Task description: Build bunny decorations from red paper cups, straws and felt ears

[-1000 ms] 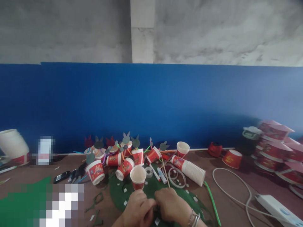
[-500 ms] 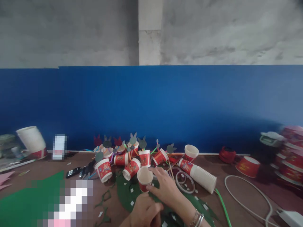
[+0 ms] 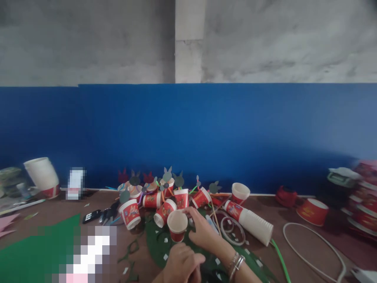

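Brown tabletop (image 3: 309, 251), pretty cluttered. Closest is the left hand (image 3: 181, 262), cut off near the wrist by the bottom edge, fingers curled under with the thumb poking out; can't tell if anything's tucked in there. Over to the left, a pixelated patch (image 3: 92, 251) hides part of a bright green sheet (image 3: 17, 259). Right hand (image 3: 203, 232) is a bit farther out, bracelets (image 3: 237, 267) on the wrist, thumb and index spread wide beside a red-and-white paper cup (image 3: 177, 227). Can't make out whether they touch it. Cup's upright on a dark green sheet (image 3: 156, 245), just beyond the left hand. Past that, a jumble of red cups (image 3: 165, 212) overlapping too much to count, plus a nested stack (image 3: 256, 226) on its side. Red tubs (image 3: 365, 212) far right are blurry and cut off. Blue panel (image 3: 206, 137) behind everything.
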`<state>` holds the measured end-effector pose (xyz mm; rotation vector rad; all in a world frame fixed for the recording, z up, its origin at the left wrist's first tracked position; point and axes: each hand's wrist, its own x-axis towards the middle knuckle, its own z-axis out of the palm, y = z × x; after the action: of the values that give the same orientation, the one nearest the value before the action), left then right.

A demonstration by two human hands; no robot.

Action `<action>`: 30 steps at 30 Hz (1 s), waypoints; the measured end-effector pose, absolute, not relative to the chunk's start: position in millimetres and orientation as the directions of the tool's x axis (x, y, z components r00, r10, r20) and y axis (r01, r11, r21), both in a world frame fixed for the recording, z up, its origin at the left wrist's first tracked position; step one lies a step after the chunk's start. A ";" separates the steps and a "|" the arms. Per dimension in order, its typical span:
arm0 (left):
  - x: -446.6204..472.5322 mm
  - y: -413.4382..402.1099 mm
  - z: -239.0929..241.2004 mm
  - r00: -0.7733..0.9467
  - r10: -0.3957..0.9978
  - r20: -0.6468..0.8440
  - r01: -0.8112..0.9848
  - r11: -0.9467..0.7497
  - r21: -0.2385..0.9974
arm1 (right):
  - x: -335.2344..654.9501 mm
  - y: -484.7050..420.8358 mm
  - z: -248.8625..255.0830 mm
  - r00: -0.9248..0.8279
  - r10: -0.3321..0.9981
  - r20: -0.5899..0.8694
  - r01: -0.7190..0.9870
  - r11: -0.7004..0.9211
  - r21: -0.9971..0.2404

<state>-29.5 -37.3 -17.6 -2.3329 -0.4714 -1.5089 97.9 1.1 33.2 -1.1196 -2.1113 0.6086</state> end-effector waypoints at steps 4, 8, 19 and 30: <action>-32.7 -34.3 -25.1 0.382 0.134 0.915 0.457 -0.887 -0.061 | 121.9 17.1 40.1 -0.275 0.896 0.349 0.694 0.436 -0.572; -30.6 -31.8 -31.6 0.332 0.121 0.935 0.465 -0.884 -0.051 | 170.5 49.5 51.6 -0.008 0.957 0.290 0.884 0.143 -0.446; -32.6 -31.1 -35.0 0.311 0.174 0.934 0.536 -0.844 -0.022 | 195.0 93.0 36.7 0.056 0.971 0.232 0.897 0.053 -0.439; -30.2 -25.8 -36.5 0.286 0.127 0.950 0.507 -0.861 -0.037 | 164.7 87.8 42.1 0.087 0.901 0.426 0.884 0.127 -0.451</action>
<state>-30.2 -25.8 -36.5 -2.2290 -0.5744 -1.5986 164.7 87.8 42.1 -1.7291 -1.7681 0.0340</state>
